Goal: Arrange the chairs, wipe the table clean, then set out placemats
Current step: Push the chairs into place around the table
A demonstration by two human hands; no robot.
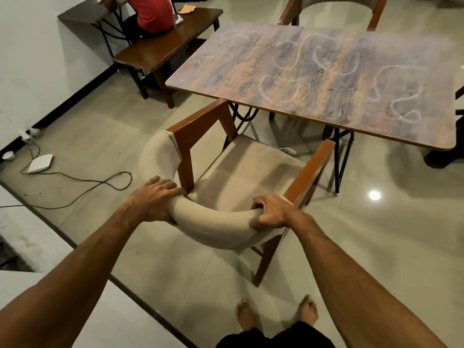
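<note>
A wooden armchair (247, 169) with a beige padded seat and curved beige backrest stands just in front of me, its seat facing the table. My left hand (153, 199) grips the left part of the backrest. My right hand (275, 212) grips its right end beside the wooden arm. The table (326, 79) beyond has a mottled brown-purple top marked with pale curly smears. A second chair (334, 8) of the same kind stands at the table's far side, mostly hidden.
A dark wooden bench (160, 49) stands at the back left with a person in a red shirt (150, 11) sitting on it. A white box (40, 163) and a loose cable (100, 183) lie on the tiled floor at left. My bare feet (276, 312) are below the chair.
</note>
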